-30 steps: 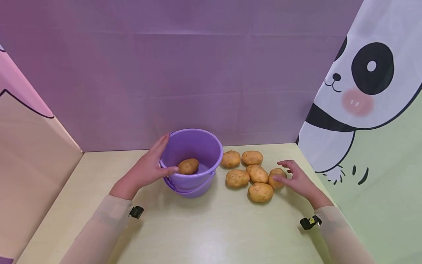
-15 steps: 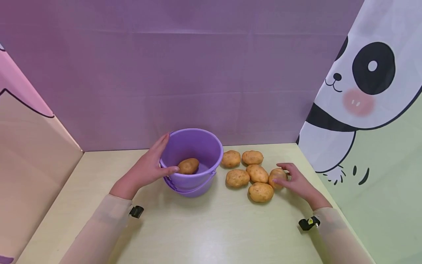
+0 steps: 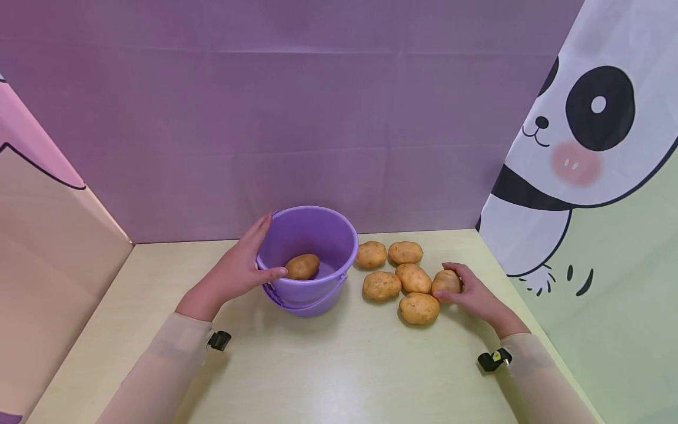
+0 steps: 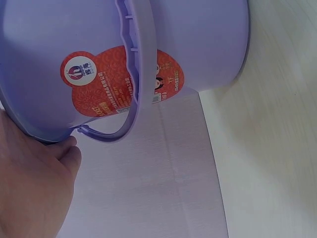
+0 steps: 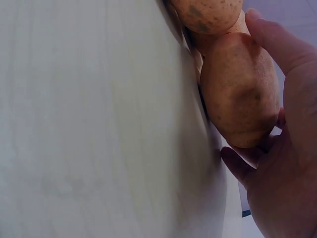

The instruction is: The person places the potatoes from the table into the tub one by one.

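Observation:
A purple bucket [image 3: 296, 297] stands on the table with one potato [image 3: 303, 267] lying inside it. My left hand [image 3: 238, 265] grips the bucket's left rim, thumb at the near side and fingers at the far side. In the left wrist view the bucket [image 4: 208, 44] shows a red label and its hanging handle. At the right end of a loose group of potatoes, my right hand [image 3: 479, 297] holds a potato [image 3: 446, 282] between thumb and fingers. Up close, that potato [image 5: 237, 89] rests among the fingers, low by the table, touching another potato [image 5: 208, 12].
Several more potatoes lie between bucket and right hand, among them a front one [image 3: 419, 309], a middle one [image 3: 413, 278] and a left one [image 3: 381, 286]. A purple backdrop [image 3: 318, 118] rises behind the table [image 3: 328, 377]; a panda-print panel [image 3: 582, 235] borders the right.
My right hand has moved slightly left and its thumb and fingers have closed around the rightmost potato. The left hand and bucket have stayed in place.

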The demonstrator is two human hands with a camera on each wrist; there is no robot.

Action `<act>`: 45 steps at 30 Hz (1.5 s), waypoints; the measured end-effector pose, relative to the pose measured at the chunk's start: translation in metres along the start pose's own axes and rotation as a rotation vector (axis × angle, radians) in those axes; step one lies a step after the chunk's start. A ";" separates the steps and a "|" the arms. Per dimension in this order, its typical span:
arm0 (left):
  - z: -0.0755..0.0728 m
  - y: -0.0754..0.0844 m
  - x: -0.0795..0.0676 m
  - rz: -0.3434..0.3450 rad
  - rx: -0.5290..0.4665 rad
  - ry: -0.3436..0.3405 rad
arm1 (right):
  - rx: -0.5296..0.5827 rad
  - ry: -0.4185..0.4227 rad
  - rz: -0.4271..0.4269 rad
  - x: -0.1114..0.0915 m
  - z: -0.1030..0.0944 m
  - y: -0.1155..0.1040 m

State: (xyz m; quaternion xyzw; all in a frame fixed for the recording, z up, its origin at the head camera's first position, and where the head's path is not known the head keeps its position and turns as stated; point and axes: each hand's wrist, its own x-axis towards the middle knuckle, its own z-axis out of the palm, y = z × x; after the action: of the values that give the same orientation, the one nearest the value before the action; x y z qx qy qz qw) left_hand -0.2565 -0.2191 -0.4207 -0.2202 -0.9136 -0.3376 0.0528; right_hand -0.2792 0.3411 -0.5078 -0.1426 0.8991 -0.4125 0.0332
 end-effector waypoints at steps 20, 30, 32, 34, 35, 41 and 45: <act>0.001 -0.002 0.000 0.000 0.000 0.010 | 0.040 0.082 -0.001 0.001 0.002 -0.002; 0.001 -0.002 0.000 0.000 0.001 0.003 | 0.029 0.135 -0.039 0.008 -0.003 -0.010; 0.001 -0.002 0.000 -0.001 -0.002 0.003 | 0.038 0.128 -0.043 0.010 -0.003 -0.017; 0.001 -0.003 0.001 -0.003 -0.004 0.003 | 0.046 0.116 -0.050 0.011 -0.003 -0.025; 0.001 -0.003 0.001 -0.003 -0.004 0.003 | 0.049 0.111 -0.053 0.012 -0.003 -0.028; 0.002 -0.002 0.001 -0.003 0.002 -0.001 | 0.063 0.083 -0.074 0.020 -0.006 -0.045; 0.001 -0.001 0.001 -0.011 0.008 -0.001 | 0.076 0.062 -0.100 0.028 -0.008 -0.059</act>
State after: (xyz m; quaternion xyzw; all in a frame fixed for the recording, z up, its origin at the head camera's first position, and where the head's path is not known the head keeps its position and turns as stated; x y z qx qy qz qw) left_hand -0.2575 -0.2190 -0.4215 -0.2153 -0.9162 -0.3339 0.0514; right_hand -0.2938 0.3023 -0.4567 -0.1730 0.8751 -0.4518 -0.0098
